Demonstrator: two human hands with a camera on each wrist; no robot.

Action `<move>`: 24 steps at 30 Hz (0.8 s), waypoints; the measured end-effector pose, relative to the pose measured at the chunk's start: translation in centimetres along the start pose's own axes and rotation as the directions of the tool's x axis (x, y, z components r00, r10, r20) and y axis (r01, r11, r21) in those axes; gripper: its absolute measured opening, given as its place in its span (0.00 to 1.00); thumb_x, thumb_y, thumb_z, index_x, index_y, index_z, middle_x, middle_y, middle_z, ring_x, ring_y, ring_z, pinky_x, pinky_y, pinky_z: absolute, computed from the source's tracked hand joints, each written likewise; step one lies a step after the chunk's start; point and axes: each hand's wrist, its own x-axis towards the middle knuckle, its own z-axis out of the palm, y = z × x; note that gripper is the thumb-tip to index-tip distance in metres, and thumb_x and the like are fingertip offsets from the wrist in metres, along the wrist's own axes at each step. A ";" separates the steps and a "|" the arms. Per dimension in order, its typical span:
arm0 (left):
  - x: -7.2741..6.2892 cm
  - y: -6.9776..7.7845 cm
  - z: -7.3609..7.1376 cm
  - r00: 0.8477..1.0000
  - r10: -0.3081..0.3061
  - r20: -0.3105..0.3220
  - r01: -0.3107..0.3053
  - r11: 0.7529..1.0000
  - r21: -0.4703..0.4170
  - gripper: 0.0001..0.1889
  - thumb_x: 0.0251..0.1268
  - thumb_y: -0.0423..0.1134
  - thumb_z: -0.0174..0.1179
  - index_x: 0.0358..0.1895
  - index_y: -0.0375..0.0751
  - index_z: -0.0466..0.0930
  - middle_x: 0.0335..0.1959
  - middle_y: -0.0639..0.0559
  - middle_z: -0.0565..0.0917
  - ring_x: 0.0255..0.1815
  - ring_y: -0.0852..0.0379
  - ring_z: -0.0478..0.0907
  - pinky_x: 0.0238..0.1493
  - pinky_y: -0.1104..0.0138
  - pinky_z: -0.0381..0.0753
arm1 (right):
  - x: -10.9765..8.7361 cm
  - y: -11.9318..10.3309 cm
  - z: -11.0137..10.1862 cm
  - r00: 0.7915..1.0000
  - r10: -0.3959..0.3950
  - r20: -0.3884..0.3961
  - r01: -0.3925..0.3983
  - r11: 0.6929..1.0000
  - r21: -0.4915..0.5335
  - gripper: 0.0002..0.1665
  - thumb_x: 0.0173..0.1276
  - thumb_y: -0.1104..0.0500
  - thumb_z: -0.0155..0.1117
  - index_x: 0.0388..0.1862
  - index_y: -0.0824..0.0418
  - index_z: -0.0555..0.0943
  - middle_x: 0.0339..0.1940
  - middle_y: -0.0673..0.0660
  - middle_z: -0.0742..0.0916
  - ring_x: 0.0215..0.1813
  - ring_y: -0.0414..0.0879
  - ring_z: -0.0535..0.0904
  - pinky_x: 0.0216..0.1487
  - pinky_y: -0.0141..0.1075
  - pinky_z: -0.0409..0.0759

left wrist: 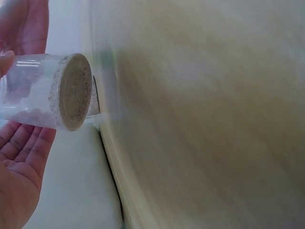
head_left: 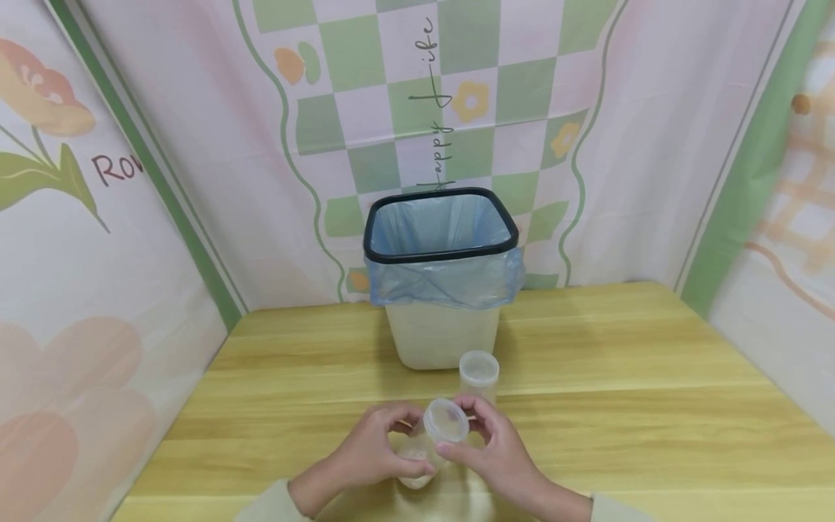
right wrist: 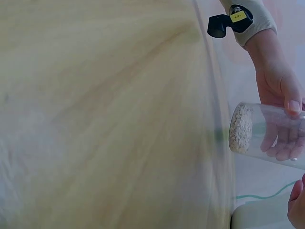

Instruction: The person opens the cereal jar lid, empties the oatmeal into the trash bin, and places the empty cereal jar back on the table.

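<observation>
A clear plastic jar (head_left: 414, 465) with pale flakes at its bottom is held tilted above the table. My left hand (head_left: 372, 446) grips its body, with the thumb and fingers on opposite sides. At its upper end is a translucent round lid (head_left: 446, 420), whose rim my right hand (head_left: 491, 442) pinches between thumb and fingers. In the left wrist view, the base of the jar (left wrist: 74, 93) shows flakes along its edge. The right wrist view shows the left hand (right wrist: 281, 95) around the jar (right wrist: 242, 129). Behind the right hand stands a second lidded jar (head_left: 479, 373).
A pale bin (head_left: 443, 333) with a black rim and blue liner stands at the back of the wooden table (head_left: 620, 377). Patterned curtains (head_left: 228, 145) hang behind and along both sides.
</observation>
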 end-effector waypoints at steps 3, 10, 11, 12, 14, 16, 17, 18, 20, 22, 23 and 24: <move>0.0 -0.1 0.0 1.000 -0.001 -0.002 0.001 1.000 -0.007 0.26 0.45 0.43 0.78 0.49 0.43 0.81 0.44 0.58 0.83 0.45 0.56 0.81 0.50 0.67 0.82 | 0.0 0.0 -0.2 1.000 -0.023 0.002 0.023 1.000 -0.010 0.24 0.57 0.63 0.74 0.53 0.59 0.77 0.49 0.54 0.82 0.49 0.48 0.78 0.53 0.38 0.76; 0.1 -0.5 0.4 1.000 0.014 -0.006 -0.014 0.999 -0.043 0.25 0.43 0.40 0.79 0.47 0.42 0.81 0.43 0.57 0.84 0.44 0.60 0.80 0.49 0.66 0.82 | 0.0 0.2 -0.3 0.993 -0.118 0.024 0.118 0.993 0.011 0.23 0.57 0.66 0.73 0.52 0.62 0.77 0.48 0.58 0.82 0.48 0.49 0.77 0.52 0.36 0.75; 0.1 -0.6 0.5 1.000 0.016 -0.004 -0.016 0.999 -0.050 0.25 0.42 0.39 0.79 0.47 0.42 0.81 0.43 0.57 0.84 0.44 0.60 0.80 0.49 0.66 0.82 | 0.0 0.2 -0.3 0.991 -0.134 0.030 0.134 0.991 0.013 0.23 0.57 0.66 0.73 0.52 0.63 0.77 0.48 0.58 0.82 0.48 0.49 0.77 0.52 0.36 0.75; 0.2 -0.6 0.6 1.000 0.020 -0.001 -0.020 0.998 -0.055 0.25 0.42 0.38 0.79 0.47 0.42 0.81 0.43 0.56 0.84 0.44 0.60 0.80 0.49 0.66 0.82 | 0.0 0.2 -0.3 0.989 -0.145 0.034 0.145 0.989 0.012 0.23 0.57 0.67 0.73 0.52 0.63 0.77 0.48 0.58 0.82 0.48 0.49 0.77 0.52 0.37 0.75; 0.2 -0.7 0.6 1.000 0.021 0.004 -0.020 0.998 -0.063 0.25 0.43 0.37 0.78 0.48 0.42 0.81 0.44 0.56 0.84 0.45 0.60 0.80 0.49 0.66 0.82 | -0.1 0.3 -0.4 0.986 -0.161 0.036 0.160 0.987 0.005 0.24 0.57 0.66 0.73 0.52 0.62 0.77 0.48 0.57 0.82 0.48 0.49 0.77 0.52 0.36 0.75; 0.3 -0.7 0.7 1.000 0.020 0.009 -0.019 0.997 -0.072 0.25 0.43 0.35 0.78 0.48 0.42 0.81 0.44 0.56 0.84 0.46 0.60 0.80 0.49 0.66 0.82 | -0.1 0.4 -0.4 0.985 -0.169 0.036 0.169 0.986 -0.003 0.24 0.57 0.66 0.73 0.53 0.61 0.77 0.48 0.56 0.82 0.48 0.49 0.78 0.52 0.36 0.76; 0.3 -0.7 0.7 1.000 0.018 0.012 -0.017 0.997 -0.076 0.25 0.43 0.34 0.78 0.48 0.42 0.81 0.45 0.56 0.84 0.46 0.60 0.80 0.49 0.66 0.82 | -0.1 0.4 -0.4 0.984 -0.174 0.038 0.174 0.985 -0.005 0.24 0.57 0.66 0.73 0.53 0.61 0.78 0.49 0.56 0.82 0.48 0.49 0.78 0.52 0.36 0.76; 0.3 -0.7 0.7 1.000 0.018 0.015 -0.016 0.997 -0.080 0.24 0.43 0.34 0.78 0.48 0.42 0.81 0.45 0.56 0.84 0.46 0.60 0.80 0.49 0.66 0.82 | -0.1 0.5 -0.5 0.983 -0.179 0.039 0.180 0.984 -0.007 0.24 0.57 0.66 0.73 0.53 0.60 0.78 0.49 0.56 0.82 0.48 0.49 0.78 0.52 0.36 0.76; 0.3 -0.7 0.7 1.000 0.019 0.020 -0.017 0.997 -0.081 0.24 0.43 0.32 0.77 0.48 0.42 0.81 0.45 0.55 0.84 0.46 0.60 0.80 0.49 0.66 0.82 | -0.1 0.6 -0.5 0.979 -0.198 0.047 0.199 0.980 -0.008 0.24 0.58 0.66 0.73 0.53 0.61 0.78 0.49 0.56 0.82 0.49 0.49 0.78 0.52 0.35 0.76; 0.3 -0.7 0.7 0.999 0.020 0.029 -0.018 0.996 -0.082 0.24 0.42 0.32 0.77 0.48 0.41 0.81 0.46 0.55 0.84 0.46 0.60 0.80 0.49 0.66 0.82 | -0.1 0.7 -0.5 0.973 -0.224 0.057 0.226 0.974 -0.014 0.25 0.58 0.67 0.72 0.54 0.61 0.77 0.49 0.57 0.82 0.49 0.50 0.78 0.52 0.36 0.77; 0.3 -0.7 0.7 0.999 0.019 0.034 -0.016 0.996 -0.083 0.24 0.43 0.32 0.77 0.48 0.41 0.82 0.46 0.55 0.84 0.46 0.60 0.80 0.49 0.66 0.82 | -0.1 0.8 -0.5 0.971 -0.231 0.058 0.232 0.973 -0.014 0.25 0.58 0.67 0.71 0.55 0.61 0.77 0.49 0.57 0.82 0.49 0.50 0.78 0.52 0.36 0.77; 0.3 -0.7 0.7 0.999 0.015 0.036 -0.012 0.996 -0.083 0.24 0.43 0.32 0.77 0.48 0.41 0.82 0.46 0.55 0.84 0.46 0.60 0.80 0.49 0.66 0.82 | -0.2 0.8 -0.5 0.970 -0.236 0.059 0.238 0.971 -0.017 0.25 0.59 0.68 0.71 0.56 0.61 0.77 0.50 0.57 0.82 0.49 0.50 0.77 0.52 0.36 0.77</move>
